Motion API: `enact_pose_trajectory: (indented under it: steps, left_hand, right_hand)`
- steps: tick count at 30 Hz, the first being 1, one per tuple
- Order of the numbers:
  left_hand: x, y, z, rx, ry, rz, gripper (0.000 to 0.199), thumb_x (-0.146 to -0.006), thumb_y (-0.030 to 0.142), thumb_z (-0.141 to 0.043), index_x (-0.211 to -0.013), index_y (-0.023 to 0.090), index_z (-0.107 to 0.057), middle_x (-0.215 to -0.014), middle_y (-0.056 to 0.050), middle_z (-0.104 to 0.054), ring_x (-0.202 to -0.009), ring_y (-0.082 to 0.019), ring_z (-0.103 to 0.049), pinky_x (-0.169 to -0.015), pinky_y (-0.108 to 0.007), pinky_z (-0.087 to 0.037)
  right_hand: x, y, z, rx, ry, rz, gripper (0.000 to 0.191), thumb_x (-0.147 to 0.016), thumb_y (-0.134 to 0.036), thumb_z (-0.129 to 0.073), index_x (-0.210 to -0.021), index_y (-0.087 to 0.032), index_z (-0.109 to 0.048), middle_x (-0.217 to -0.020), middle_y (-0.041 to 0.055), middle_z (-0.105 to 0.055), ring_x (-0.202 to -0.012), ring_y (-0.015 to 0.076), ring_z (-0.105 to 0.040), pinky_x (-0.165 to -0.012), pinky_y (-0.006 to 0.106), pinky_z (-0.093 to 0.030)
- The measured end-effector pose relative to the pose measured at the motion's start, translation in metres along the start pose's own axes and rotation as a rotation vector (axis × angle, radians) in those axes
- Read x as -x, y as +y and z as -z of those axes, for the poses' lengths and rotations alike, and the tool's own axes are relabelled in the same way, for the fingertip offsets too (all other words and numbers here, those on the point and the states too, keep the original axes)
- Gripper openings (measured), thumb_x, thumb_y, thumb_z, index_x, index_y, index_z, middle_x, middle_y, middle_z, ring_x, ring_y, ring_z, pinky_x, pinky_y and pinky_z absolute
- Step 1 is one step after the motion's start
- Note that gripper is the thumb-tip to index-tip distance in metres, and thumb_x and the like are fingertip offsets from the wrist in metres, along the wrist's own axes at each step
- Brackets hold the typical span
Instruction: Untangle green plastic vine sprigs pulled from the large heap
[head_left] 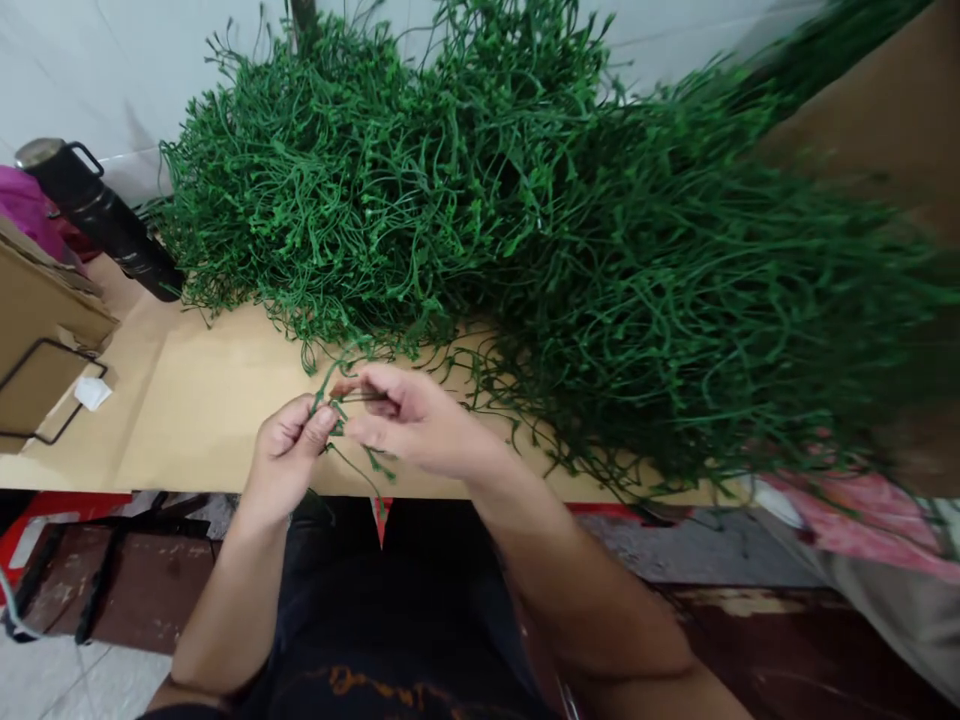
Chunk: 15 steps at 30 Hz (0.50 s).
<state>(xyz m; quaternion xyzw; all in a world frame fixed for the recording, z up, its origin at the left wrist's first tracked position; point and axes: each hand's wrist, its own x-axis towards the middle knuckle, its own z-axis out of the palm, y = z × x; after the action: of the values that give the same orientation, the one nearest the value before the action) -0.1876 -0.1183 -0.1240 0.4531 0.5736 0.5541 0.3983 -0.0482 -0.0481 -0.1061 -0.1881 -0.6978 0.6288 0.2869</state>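
Observation:
Thin green artificial stems (323,388) are pinched between the thumb and fingers of my left hand (292,440), above the front part of the table. Close on its right, my right hand (405,415) has its fingers curled at the same stems, with something small and brownish at the fingertips; what exactly it grips is too small to tell. Loose green ends (379,465) hang below the two hands. Behind them a large heap of green stems (420,190) spreads across the table and far to the right.
The table (187,400) has a brown paper-like top. At its left stand a black flask (112,220), a cardboard box (45,310) and a black wire frame (56,435) with a white piece. Pink cloth (862,515) lies at the right edge, and a pale wall rises behind.

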Motion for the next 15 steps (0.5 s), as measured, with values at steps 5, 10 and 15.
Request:
enact_pose_trajectory:
  steps: [5, 10, 15]
  left_hand:
    - [-0.002, -0.002, -0.007, -0.054, -0.104, -0.004, 0.037, -0.076, 0.049, -0.059, -0.062, 0.016, -0.051, -0.061, 0.002, -0.043, -0.059, -0.009, -0.039, -0.056, -0.021, -0.036]
    - [-0.004, 0.001, -0.004, -0.113, -0.192, 0.003, 0.038, -0.078, 0.05, -0.055, -0.062, 0.016, -0.052, -0.059, 0.002, -0.04, -0.057, -0.009, -0.036, -0.055, -0.022, -0.034]
    - [-0.006, 0.003, -0.007, -0.099, -0.18, -0.013, 0.039, -0.078, 0.052, -0.055, -0.061, 0.017, -0.051, -0.057, 0.003, -0.038, -0.054, -0.009, -0.032, -0.051, -0.022, -0.032]
  right_hand:
    - [0.002, 0.011, 0.004, 0.145, -0.07, 0.036, 0.017, -0.082, -0.032, -0.054, -0.084, -0.015, -0.052, -0.073, -0.0007, -0.051, -0.066, 0.0079, -0.049, -0.059, 0.021, -0.04]
    - [0.004, 0.012, 0.018, 0.325, -0.087, 0.137, 0.015, -0.087, -0.023, -0.047, -0.077, -0.015, -0.054, -0.067, -0.0014, -0.048, -0.062, 0.0075, -0.043, -0.058, 0.02, -0.036]
    - [0.004, 0.019, 0.021, 0.662, 0.002, 0.254, 0.022, -0.089, -0.021, -0.04, -0.073, -0.015, -0.053, -0.068, 0.0015, -0.045, -0.064, 0.0108, -0.041, -0.059, 0.023, -0.034]
